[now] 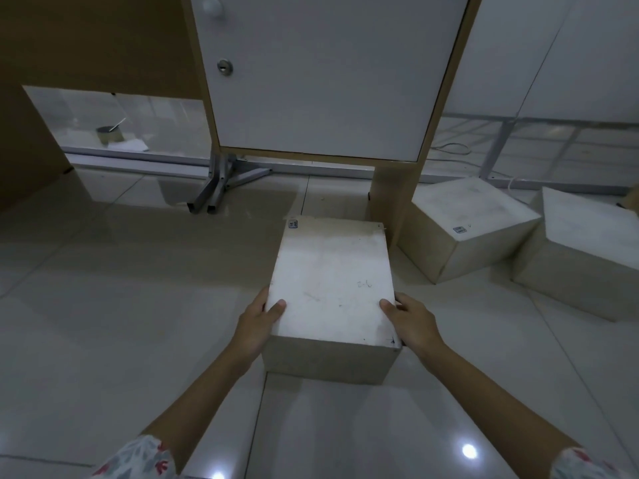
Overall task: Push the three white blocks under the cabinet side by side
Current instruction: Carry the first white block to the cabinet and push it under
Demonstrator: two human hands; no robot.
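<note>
The near white block [332, 281] is gripped at its two sides by the left hand [257, 323] and right hand [411, 323], thumbs laid on its top face. It is set on the tiled floor [121, 288] before the cabinet [325, 74], beside the cabinet leg [394, 198]. Two more white blocks [466, 223] [584, 243] are seen right of that leg, close together.

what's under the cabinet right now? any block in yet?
Under the cabinet: bare floor tile, grey metal legs at the left, and the far end of the held block just reaching the front edge. The wooden leg hides the space behind it.
</note>
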